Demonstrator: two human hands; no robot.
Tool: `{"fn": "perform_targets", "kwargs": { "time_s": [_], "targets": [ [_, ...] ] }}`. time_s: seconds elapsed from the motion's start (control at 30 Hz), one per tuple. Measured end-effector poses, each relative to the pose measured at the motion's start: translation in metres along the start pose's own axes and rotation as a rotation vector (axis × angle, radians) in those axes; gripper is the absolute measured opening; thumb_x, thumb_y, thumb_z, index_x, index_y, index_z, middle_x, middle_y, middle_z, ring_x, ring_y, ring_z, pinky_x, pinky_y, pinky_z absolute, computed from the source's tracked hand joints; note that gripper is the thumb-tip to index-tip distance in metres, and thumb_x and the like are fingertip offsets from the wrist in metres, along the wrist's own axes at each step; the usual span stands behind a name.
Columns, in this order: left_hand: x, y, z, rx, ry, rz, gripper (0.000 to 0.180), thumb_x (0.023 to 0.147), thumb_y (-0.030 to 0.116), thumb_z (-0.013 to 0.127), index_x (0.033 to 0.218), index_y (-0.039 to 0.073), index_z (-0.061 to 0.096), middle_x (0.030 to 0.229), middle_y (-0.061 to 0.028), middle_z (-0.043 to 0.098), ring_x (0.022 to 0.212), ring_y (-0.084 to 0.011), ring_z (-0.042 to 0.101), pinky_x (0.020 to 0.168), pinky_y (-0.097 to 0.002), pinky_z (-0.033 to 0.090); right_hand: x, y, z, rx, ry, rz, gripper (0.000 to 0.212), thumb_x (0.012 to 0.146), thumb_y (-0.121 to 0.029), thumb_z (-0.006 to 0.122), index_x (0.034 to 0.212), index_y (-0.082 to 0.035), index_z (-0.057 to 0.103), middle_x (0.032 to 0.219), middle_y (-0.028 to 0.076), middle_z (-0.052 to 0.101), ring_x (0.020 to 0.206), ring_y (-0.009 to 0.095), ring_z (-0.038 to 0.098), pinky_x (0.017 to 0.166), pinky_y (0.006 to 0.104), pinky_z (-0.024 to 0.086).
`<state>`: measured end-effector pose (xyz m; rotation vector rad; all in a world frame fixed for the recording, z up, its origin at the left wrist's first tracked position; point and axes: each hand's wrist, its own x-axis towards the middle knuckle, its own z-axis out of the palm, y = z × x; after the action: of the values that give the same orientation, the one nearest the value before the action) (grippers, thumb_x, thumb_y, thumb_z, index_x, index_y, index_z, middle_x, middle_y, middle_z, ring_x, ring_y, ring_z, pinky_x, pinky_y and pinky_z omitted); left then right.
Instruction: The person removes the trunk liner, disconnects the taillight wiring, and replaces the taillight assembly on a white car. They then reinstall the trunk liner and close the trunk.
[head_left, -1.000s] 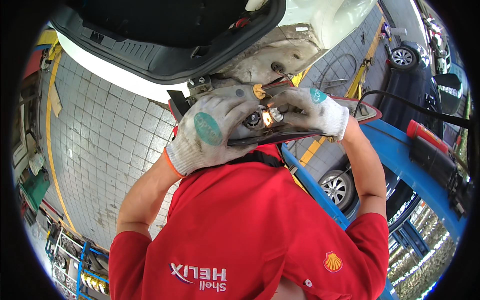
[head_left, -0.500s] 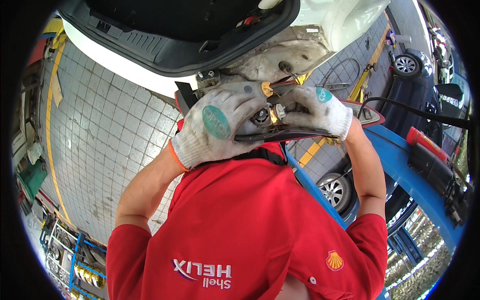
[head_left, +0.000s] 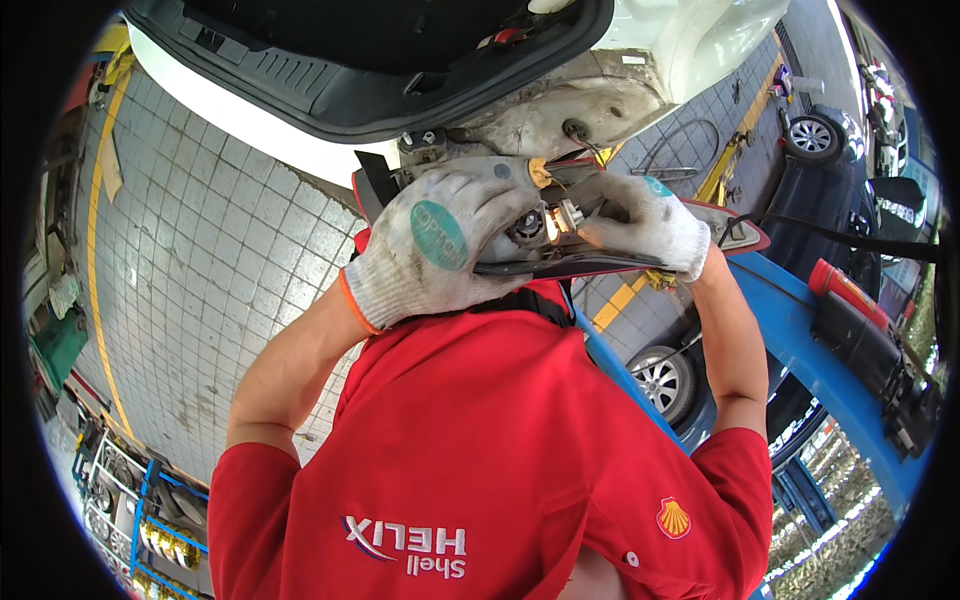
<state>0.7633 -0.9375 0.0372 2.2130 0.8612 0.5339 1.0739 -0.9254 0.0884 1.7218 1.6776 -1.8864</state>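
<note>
A car tail light [head_left: 610,266], its back facing up, lies across in front of my body below the car's open rear. My gloved left hand [head_left: 440,235] is closed round its left part, with the thumb and fingers beside a round dark socket [head_left: 527,227]. Beside that socket a bulb [head_left: 553,224] glows orange, with a pale bulb holder [head_left: 571,214] at its right end. My gloved right hand [head_left: 640,220] is closed with its fingertips at this holder. A yellow connector [head_left: 540,172] on wires sits just beyond my hands.
Ahead is the white car's open trunk [head_left: 370,90] with a bare, dirty lamp recess [head_left: 560,120]. To the right stand a blue lift beam [head_left: 800,320], a red and black cylinder [head_left: 850,300] and a dark car [head_left: 815,200]. A parts rack [head_left: 150,520] is at lower left.
My right fingertips have drawn slightly right, leaving more of the bulb holder and glowing bulb showing. My left hand keeps its grip on the tail light. The view has shifted slightly.
</note>
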Motion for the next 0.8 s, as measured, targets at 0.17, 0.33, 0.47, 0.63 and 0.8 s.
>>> {"fn": "perform_targets", "kwargs": {
  "time_s": [0.17, 0.33, 0.47, 0.63, 0.8],
  "targets": [
    [0.001, 0.0, 0.0, -0.007, -0.029, -0.019, 0.079, 0.082, 0.053, 0.092, 0.146, 0.014, 0.069, 0.136, -0.0115, 0.073, 0.129, -0.0332, 0.07, 0.116, -0.0496, 0.052, -0.005, -0.003, -0.001, 0.09, -0.018, -0.02, 0.049, 0.095, -0.02, 0.082, 0.138, -0.001, 0.07, 0.12, 0.014, 0.078, 0.11, 0.021, 0.073, 0.095, 0.0366, 0.058],
    [0.002, -0.001, -0.001, 0.02, -0.037, -0.013, 0.078, 0.085, 0.059, 0.088, 0.146, 0.015, 0.07, 0.139, -0.0091, 0.073, 0.129, -0.0302, 0.07, 0.115, -0.0468, 0.053, -0.001, -0.004, 0.001, -0.067, 0.013, -0.085, 0.055, 0.093, -0.027, 0.089, 0.138, -0.002, 0.071, 0.117, 0.015, 0.077, 0.107, 0.024, 0.073, 0.095, 0.0367, 0.058],
    [0.0, -0.001, 0.0, 0.035, -0.023, -0.009, 0.076, 0.086, 0.061, 0.087, 0.144, 0.016, 0.071, 0.139, -0.0084, 0.073, 0.13, -0.0295, 0.07, 0.116, -0.0458, 0.053, 0.007, -0.002, 0.004, -0.212, 0.025, -0.18, 0.054, 0.092, -0.029, 0.091, 0.136, -0.003, 0.073, 0.115, 0.014, 0.075, 0.105, 0.025, 0.071, 0.093, 0.0372, 0.057],
    [-0.002, -0.001, 0.002, 0.043, 0.006, -0.008, 0.076, 0.086, 0.062, 0.086, 0.144, 0.016, 0.071, 0.138, -0.0073, 0.073, 0.13, -0.0282, 0.069, 0.116, -0.0449, 0.052, 0.002, 0.001, 0.002, -0.1, 0.025, -0.158, 0.053, 0.091, -0.025, 0.092, 0.137, -0.004, 0.073, 0.119, 0.011, 0.073, 0.105, 0.023, 0.07, 0.092, 0.0366, 0.056],
    [-0.001, 0.0, 0.001, 0.015, 0.0, -0.008, 0.083, 0.08, 0.052, 0.094, 0.149, 0.014, 0.068, 0.137, -0.0108, 0.073, 0.13, -0.0328, 0.069, 0.112, -0.0488, 0.054, -0.008, 0.01, -0.004, 0.13, -0.008, 0.006, 0.048, 0.094, -0.016, 0.088, 0.138, -0.004, 0.072, 0.128, 0.008, 0.073, 0.111, 0.019, 0.069, 0.096, 0.035, 0.056]
  ]
}}
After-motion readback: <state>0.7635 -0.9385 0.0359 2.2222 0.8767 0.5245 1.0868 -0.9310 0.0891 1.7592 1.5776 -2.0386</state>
